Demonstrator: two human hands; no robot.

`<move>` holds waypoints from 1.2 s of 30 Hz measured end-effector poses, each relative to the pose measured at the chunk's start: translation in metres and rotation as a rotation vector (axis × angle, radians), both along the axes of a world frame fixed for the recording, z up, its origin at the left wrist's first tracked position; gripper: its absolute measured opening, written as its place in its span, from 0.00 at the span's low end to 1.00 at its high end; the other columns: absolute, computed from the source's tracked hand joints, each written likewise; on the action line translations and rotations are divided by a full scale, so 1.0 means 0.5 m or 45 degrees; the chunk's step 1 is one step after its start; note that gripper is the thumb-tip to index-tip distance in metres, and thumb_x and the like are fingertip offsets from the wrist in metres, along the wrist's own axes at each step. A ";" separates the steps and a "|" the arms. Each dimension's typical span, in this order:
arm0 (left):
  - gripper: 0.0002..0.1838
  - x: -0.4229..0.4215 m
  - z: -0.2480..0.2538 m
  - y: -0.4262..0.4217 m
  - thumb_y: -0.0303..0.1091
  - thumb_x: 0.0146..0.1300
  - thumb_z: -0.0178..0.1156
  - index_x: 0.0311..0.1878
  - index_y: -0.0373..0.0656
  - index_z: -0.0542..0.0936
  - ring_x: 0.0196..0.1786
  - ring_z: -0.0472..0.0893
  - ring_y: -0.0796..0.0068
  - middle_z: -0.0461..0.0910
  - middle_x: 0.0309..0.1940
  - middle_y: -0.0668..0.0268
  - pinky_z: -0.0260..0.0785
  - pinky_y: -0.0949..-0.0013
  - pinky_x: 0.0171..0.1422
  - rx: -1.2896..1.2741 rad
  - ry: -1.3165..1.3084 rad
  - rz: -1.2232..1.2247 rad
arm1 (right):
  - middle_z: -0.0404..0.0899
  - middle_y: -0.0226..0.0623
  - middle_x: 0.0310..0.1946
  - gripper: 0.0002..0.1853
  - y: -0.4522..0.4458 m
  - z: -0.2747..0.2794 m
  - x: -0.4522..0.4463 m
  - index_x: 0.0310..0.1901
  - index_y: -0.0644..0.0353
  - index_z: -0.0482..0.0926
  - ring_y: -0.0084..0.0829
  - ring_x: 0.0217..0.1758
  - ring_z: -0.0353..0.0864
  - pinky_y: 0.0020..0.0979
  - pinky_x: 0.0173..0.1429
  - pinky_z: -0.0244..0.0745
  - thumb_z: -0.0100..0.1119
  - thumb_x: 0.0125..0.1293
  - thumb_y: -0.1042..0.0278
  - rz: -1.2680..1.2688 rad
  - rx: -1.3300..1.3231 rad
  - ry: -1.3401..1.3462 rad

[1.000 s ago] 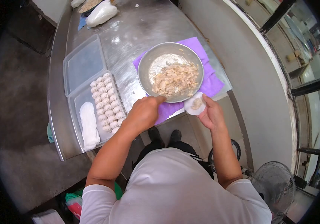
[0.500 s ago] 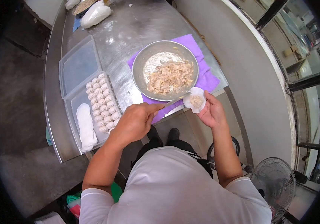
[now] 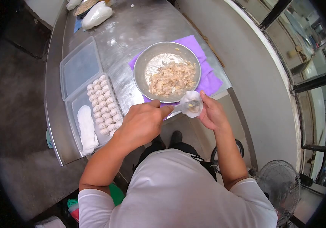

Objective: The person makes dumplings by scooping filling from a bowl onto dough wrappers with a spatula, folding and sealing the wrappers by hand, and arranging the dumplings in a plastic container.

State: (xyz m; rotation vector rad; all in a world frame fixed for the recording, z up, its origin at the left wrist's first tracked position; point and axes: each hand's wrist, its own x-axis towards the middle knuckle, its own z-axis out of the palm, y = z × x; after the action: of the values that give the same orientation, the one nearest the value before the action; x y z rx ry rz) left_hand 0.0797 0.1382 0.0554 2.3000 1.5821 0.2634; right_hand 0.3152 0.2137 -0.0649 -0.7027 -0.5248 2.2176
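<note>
My left hand (image 3: 144, 121) grips the handle of a flat metal spatula (image 3: 179, 107). Its blade lies across a round white dumpling wrapper (image 3: 190, 113), pressing on the pale filling in the middle. Cupped under and around the wrapper's right side are the fingers of my right hand (image 3: 213, 113), thumb at the rim. Just beyond both hands, a metal bowl (image 3: 140, 81) holds chunky minced filling (image 3: 172, 79). It rests on a purple cloth (image 3: 209, 78).
Left of the bowl, a plastic tray (image 3: 82, 146) holds rows of pleated dumplings (image 3: 103, 106) and a long white strip (image 3: 87, 127) of unclear kind. A clear lid (image 3: 80, 68) lies behind it. A white bag (image 3: 97, 16) sits far back; a fan (image 3: 279, 186) stands at right.
My left hand has moved right, bringing the spatula blade from the wrapper's edge onto the filling. The wrapper has tilted and shifted slightly left in my right hand.
</note>
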 end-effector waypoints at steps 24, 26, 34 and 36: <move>0.18 -0.022 -0.124 -0.006 0.30 0.74 0.60 0.62 0.31 0.75 0.54 0.85 0.66 0.82 0.55 0.56 0.83 0.67 0.55 -0.884 -2.132 0.936 | 0.75 0.42 0.61 0.25 -0.072 0.084 -0.110 0.67 0.69 0.71 0.32 0.64 0.77 0.34 0.67 0.72 0.60 0.68 0.80 0.097 0.576 -0.220; 0.17 -0.045 -0.101 -0.031 0.28 0.74 0.58 0.62 0.31 0.74 0.55 0.85 0.64 0.82 0.55 0.55 0.83 0.66 0.56 -0.934 -2.278 0.953 | 0.72 0.40 0.63 0.27 -0.085 0.091 -0.116 0.68 0.68 0.70 0.30 0.63 0.76 0.32 0.66 0.71 0.60 0.67 0.82 0.128 0.760 -0.206; 0.33 -0.069 -0.057 -0.185 0.20 0.59 0.67 0.69 0.33 0.70 0.60 0.82 0.65 0.79 0.60 0.56 0.78 0.63 0.62 -0.622 -2.457 0.543 | 0.68 0.39 0.59 0.27 -0.153 0.199 -0.155 0.70 0.67 0.66 0.28 0.60 0.74 0.28 0.65 0.70 0.58 0.70 0.83 0.178 1.298 -0.427; 0.40 -0.041 -0.014 -0.200 0.27 0.52 0.78 0.69 0.36 0.71 0.58 0.81 0.68 0.80 0.59 0.59 0.77 0.64 0.62 -0.430 -2.424 0.633 | 0.70 0.40 0.58 0.28 -0.191 0.220 -0.192 0.70 0.67 0.65 0.28 0.60 0.74 0.29 0.65 0.71 0.59 0.69 0.83 0.143 1.133 -0.261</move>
State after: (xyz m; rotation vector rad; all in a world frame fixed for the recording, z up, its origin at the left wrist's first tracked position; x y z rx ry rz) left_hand 0.0590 0.0381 0.0482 0.5118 0.7988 1.4970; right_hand 0.2193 0.1183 0.0451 -0.4108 -1.5459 1.7336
